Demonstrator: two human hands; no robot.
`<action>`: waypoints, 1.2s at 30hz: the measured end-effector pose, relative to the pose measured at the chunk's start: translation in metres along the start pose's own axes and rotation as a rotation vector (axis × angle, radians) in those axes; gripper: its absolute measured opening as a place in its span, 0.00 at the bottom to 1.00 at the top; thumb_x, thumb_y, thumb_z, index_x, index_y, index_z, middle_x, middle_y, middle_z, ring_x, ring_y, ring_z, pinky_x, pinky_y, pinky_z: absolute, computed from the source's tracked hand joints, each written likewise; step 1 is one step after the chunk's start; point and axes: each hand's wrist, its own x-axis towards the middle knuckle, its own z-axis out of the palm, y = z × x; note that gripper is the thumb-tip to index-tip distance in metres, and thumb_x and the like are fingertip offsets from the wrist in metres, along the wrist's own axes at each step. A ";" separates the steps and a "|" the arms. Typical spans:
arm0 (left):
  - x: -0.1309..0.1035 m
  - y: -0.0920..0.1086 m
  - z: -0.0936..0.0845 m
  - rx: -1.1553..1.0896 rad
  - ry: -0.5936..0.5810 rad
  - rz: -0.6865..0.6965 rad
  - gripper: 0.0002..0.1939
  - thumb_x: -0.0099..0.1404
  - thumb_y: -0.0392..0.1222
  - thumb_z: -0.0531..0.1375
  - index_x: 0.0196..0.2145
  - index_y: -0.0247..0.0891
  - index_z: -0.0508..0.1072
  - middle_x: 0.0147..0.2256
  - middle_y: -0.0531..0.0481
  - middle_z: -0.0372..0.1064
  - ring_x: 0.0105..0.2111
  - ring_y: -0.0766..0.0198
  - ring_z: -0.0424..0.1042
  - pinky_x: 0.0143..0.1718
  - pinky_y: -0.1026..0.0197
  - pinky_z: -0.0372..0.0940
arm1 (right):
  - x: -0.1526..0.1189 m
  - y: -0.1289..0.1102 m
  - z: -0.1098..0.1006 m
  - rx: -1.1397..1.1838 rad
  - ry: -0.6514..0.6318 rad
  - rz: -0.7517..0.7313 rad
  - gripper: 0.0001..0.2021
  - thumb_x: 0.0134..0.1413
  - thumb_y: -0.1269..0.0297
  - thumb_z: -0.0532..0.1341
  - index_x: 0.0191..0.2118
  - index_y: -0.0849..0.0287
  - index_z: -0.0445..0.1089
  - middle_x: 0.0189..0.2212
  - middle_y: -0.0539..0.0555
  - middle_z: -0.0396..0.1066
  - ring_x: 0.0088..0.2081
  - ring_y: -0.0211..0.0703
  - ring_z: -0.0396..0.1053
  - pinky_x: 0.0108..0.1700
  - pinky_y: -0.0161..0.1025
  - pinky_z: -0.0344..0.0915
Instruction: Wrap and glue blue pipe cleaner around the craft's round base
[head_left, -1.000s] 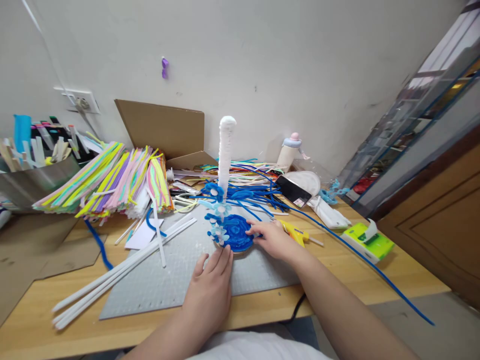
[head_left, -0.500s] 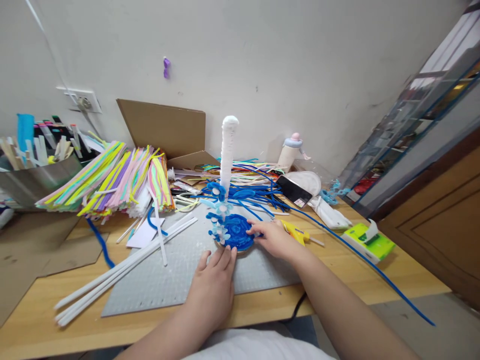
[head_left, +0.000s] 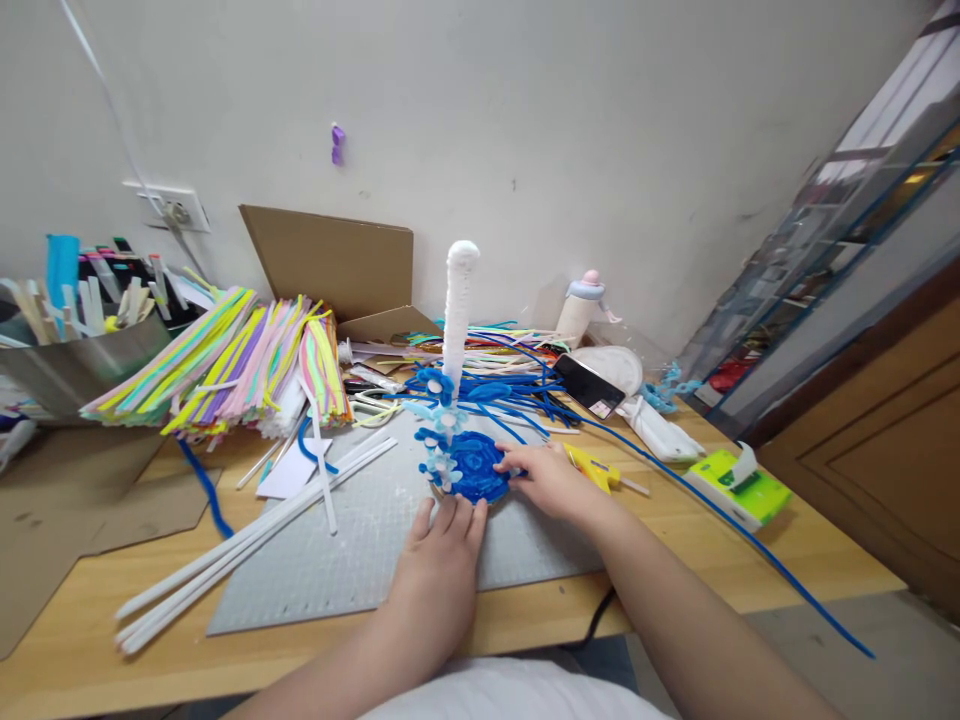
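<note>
A round base [head_left: 480, 465] covered in coiled blue pipe cleaner lies on a grey cutting mat [head_left: 300, 565]. From its left rear rises a white fuzzy post [head_left: 454, 320]. Dark and light blue pipe-cleaner flowers [head_left: 439, 440] with white centres run down the post to the base's left edge. My left hand [head_left: 439, 560] holds the near rim, its fingertips bent over the edge below the flowers. At the right rim, my right hand [head_left: 551, 480] grips the base between thumb and fingers. Some fingertips are hidden.
Blue pipe cleaners [head_left: 517, 385] lie behind the base, and one long strand crosses to the right. A yellow glue gun [head_left: 592, 465], phone [head_left: 589, 385] and tissue pack [head_left: 739, 485] sit rightward. White pipe cleaners [head_left: 247, 540] and colourful bundles [head_left: 247, 365] lie left.
My left hand has shifted slightly right along the near rim. My right hand stays at the right rim. The whole view has moved a little.
</note>
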 end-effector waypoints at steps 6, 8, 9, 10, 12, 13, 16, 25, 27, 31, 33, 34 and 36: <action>0.002 0.004 0.002 0.072 0.110 0.036 0.25 0.63 0.36 0.52 0.58 0.33 0.63 0.50 0.37 0.67 0.52 0.52 0.63 0.55 0.48 0.53 | 0.000 0.000 0.000 -0.001 0.002 -0.014 0.14 0.50 0.72 0.60 0.41 0.48 0.73 0.55 0.51 0.66 0.51 0.50 0.66 0.53 0.53 0.48; 0.004 0.005 0.003 0.092 0.130 0.049 0.26 0.63 0.37 0.53 0.59 0.35 0.62 0.49 0.37 0.68 0.51 0.51 0.64 0.55 0.48 0.54 | 0.000 0.001 0.000 -0.001 0.006 -0.011 0.14 0.50 0.72 0.60 0.41 0.49 0.74 0.55 0.51 0.66 0.52 0.51 0.66 0.53 0.54 0.47; 0.005 0.006 0.003 0.100 0.135 0.052 0.26 0.62 0.37 0.53 0.59 0.36 0.62 0.49 0.37 0.68 0.51 0.51 0.64 0.54 0.48 0.54 | 0.001 0.001 0.001 0.003 0.008 -0.010 0.13 0.50 0.72 0.60 0.41 0.49 0.74 0.55 0.52 0.67 0.52 0.51 0.66 0.54 0.54 0.47; 0.005 0.007 0.003 0.107 0.136 0.051 0.26 0.62 0.37 0.53 0.59 0.36 0.62 0.49 0.37 0.68 0.51 0.51 0.64 0.54 0.48 0.54 | 0.001 0.001 0.001 0.007 0.011 -0.009 0.13 0.50 0.72 0.60 0.41 0.49 0.74 0.54 0.52 0.67 0.52 0.51 0.65 0.54 0.54 0.47; 0.007 0.008 0.005 0.115 0.133 0.040 0.26 0.62 0.37 0.54 0.58 0.36 0.63 0.49 0.37 0.67 0.51 0.50 0.63 0.55 0.48 0.53 | 0.002 0.001 0.000 0.015 0.011 -0.013 0.13 0.50 0.73 0.60 0.40 0.50 0.74 0.53 0.52 0.68 0.54 0.51 0.64 0.54 0.53 0.46; 0.007 0.009 0.005 0.116 0.130 0.031 0.26 0.62 0.37 0.54 0.58 0.36 0.63 0.49 0.37 0.67 0.51 0.50 0.63 0.55 0.48 0.53 | 0.002 0.001 0.000 0.016 0.007 -0.016 0.13 0.49 0.73 0.60 0.40 0.50 0.74 0.53 0.52 0.69 0.54 0.51 0.64 0.54 0.52 0.47; 0.008 0.009 0.006 0.091 0.116 0.003 0.25 0.62 0.37 0.54 0.58 0.38 0.63 0.49 0.37 0.67 0.52 0.50 0.63 0.56 0.47 0.52 | 0.004 0.002 -0.003 0.019 -0.015 -0.027 0.13 0.48 0.73 0.61 0.39 0.50 0.74 0.53 0.52 0.68 0.55 0.50 0.63 0.54 0.52 0.48; 0.004 -0.009 -0.010 -0.093 0.028 -0.027 0.26 0.63 0.39 0.54 0.58 0.52 0.60 0.50 0.46 0.65 0.54 0.53 0.60 0.59 0.44 0.45 | 0.002 0.003 -0.001 0.085 -0.008 -0.008 0.14 0.48 0.72 0.61 0.41 0.49 0.74 0.54 0.52 0.67 0.55 0.48 0.64 0.59 0.52 0.46; 0.003 -0.016 -0.011 -0.120 0.015 -0.015 0.25 0.64 0.39 0.52 0.58 0.53 0.60 0.51 0.47 0.64 0.54 0.55 0.60 0.59 0.44 0.45 | 0.000 0.000 -0.001 0.098 0.011 -0.008 0.14 0.49 0.72 0.62 0.41 0.49 0.74 0.54 0.52 0.67 0.55 0.47 0.63 0.59 0.51 0.47; 0.002 -0.031 -0.015 -0.158 -0.007 0.032 0.23 0.64 0.40 0.53 0.57 0.55 0.61 0.51 0.49 0.64 0.53 0.56 0.61 0.59 0.44 0.45 | -0.002 -0.008 0.000 0.106 0.010 -0.006 0.14 0.48 0.71 0.63 0.42 0.51 0.74 0.54 0.54 0.67 0.56 0.46 0.62 0.59 0.49 0.48; 0.001 -0.041 -0.018 -0.169 -0.005 0.085 0.24 0.64 0.40 0.53 0.57 0.56 0.61 0.51 0.50 0.64 0.52 0.57 0.62 0.60 0.43 0.44 | -0.003 -0.013 0.002 0.098 0.029 0.019 0.13 0.49 0.71 0.63 0.42 0.52 0.74 0.52 0.56 0.69 0.56 0.47 0.63 0.58 0.50 0.49; 0.001 -0.047 -0.020 -0.173 -0.002 0.116 0.24 0.64 0.39 0.53 0.57 0.56 0.61 0.51 0.50 0.64 0.53 0.57 0.62 0.60 0.43 0.44 | -0.004 -0.016 0.004 0.096 0.045 0.034 0.13 0.49 0.70 0.63 0.42 0.53 0.74 0.51 0.56 0.69 0.56 0.48 0.63 0.57 0.50 0.50; 0.000 -0.059 -0.024 -0.186 0.004 0.175 0.25 0.64 0.39 0.53 0.57 0.56 0.60 0.51 0.50 0.64 0.54 0.58 0.61 0.61 0.43 0.42 | -0.007 -0.023 0.009 0.094 0.077 0.059 0.12 0.50 0.70 0.62 0.42 0.53 0.74 0.49 0.55 0.71 0.56 0.48 0.63 0.56 0.50 0.50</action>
